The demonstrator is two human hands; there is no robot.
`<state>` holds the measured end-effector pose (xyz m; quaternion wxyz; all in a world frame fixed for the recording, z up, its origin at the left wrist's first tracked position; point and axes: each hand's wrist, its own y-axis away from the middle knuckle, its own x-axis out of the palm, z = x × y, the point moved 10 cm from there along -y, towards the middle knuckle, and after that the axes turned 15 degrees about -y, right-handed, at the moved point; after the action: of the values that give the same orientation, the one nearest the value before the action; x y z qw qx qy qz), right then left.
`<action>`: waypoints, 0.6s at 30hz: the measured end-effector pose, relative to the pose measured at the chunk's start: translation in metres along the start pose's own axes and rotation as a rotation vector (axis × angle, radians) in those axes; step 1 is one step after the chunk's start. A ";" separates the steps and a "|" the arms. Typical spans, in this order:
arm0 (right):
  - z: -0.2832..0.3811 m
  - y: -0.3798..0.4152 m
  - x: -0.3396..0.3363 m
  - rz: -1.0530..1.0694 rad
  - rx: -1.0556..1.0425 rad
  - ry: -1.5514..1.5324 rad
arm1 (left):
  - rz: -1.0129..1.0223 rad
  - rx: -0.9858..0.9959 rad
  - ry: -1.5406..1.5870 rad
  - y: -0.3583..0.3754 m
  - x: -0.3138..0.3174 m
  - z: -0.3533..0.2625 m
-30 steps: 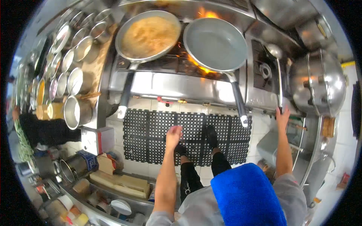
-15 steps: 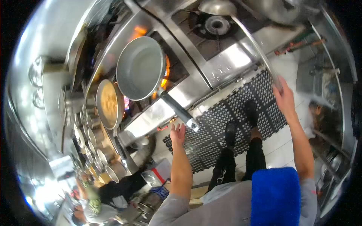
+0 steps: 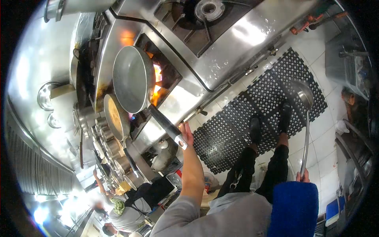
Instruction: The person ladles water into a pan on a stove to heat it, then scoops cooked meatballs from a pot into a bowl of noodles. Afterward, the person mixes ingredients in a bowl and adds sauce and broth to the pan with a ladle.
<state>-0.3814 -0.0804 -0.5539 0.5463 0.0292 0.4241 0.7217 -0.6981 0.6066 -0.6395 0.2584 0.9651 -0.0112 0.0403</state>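
A grey frying pan sits over a lit burner, its black handle pointing toward me. My left hand is right at the handle's end, with its fingers stretched out and the handle tip overlapping it in this view. To my right, my right hand is closed around the long handle of a metal ladle, partly hidden behind a blue towel. The ladle's bowl hangs above the floor mat. Beside the grey pan, a second pan holds something flat and tan-yellow.
Another burner with an iron grate stands to the upper right on the steel stove. A black perforated mat lies underfoot. Metal pots line the left, where other people stand farther off.
My right hand has drawn the ladle back from the stove, down toward my right side. My left hand has come closer to the pan handle. The camera view has shifted.
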 end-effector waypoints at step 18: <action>-0.013 -0.015 0.011 -0.022 0.118 -0.208 | -0.199 -0.039 -0.086 0.018 0.011 -0.005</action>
<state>-0.3806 -0.0787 -0.5766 0.5925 0.1314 0.4073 0.6825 -0.6885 0.5930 -0.6252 0.2792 0.9571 0.0731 -0.0273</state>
